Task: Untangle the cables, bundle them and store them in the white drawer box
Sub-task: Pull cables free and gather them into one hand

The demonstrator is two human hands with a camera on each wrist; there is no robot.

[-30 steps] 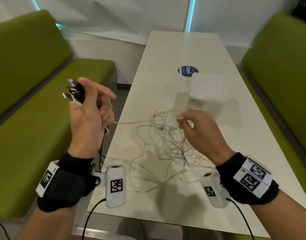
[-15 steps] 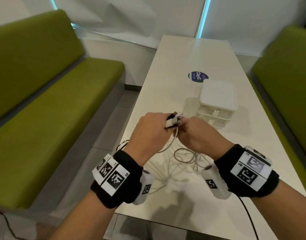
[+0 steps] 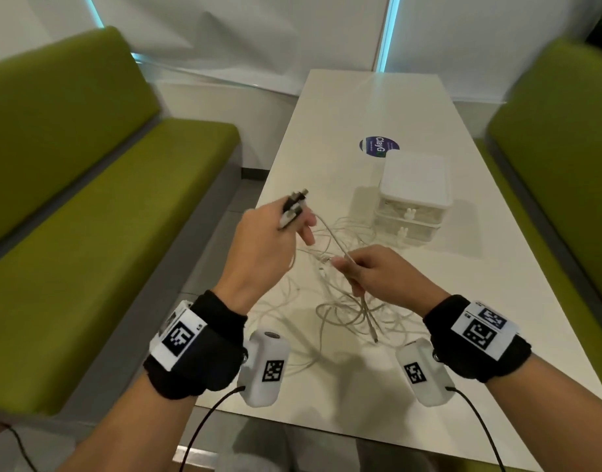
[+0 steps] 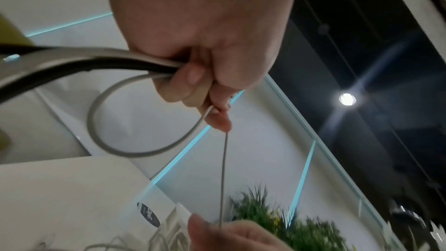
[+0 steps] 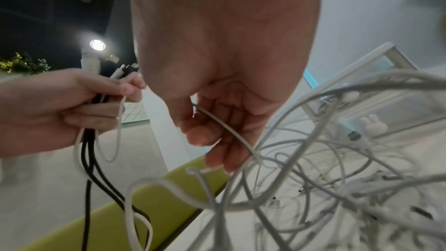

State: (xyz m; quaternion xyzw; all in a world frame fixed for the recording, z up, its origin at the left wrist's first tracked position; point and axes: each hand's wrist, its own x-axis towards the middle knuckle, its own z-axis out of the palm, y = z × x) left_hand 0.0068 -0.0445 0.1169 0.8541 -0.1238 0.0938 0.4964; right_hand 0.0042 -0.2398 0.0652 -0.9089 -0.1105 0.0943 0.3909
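Observation:
A tangle of white cables (image 3: 340,301) lies on the white table (image 3: 371,107) in front of me. My left hand (image 3: 275,240) is raised over the table's left edge and grips a bunch of black and white cable ends (image 3: 293,207), plugs pointing up; the same hand (image 5: 72,106) shows in the right wrist view. My right hand (image 3: 371,270) pinches one white cable (image 3: 330,233) that runs taut up to the left hand. In the left wrist view, curled fingers (image 4: 193,75) clamp the cables (image 4: 96,64). The white drawer box (image 3: 413,199) stands behind the tangle, both drawers closed.
Green benches (image 3: 88,199) flank the table on both sides. A round blue sticker (image 3: 378,146) lies on the tabletop beyond the box. Black and white cables (image 5: 89,178) hang from my left hand down past the table edge.
My left hand came in from the far left to meet the right hand, then lifted apart again. The right hand now draws one white cable taut between them.

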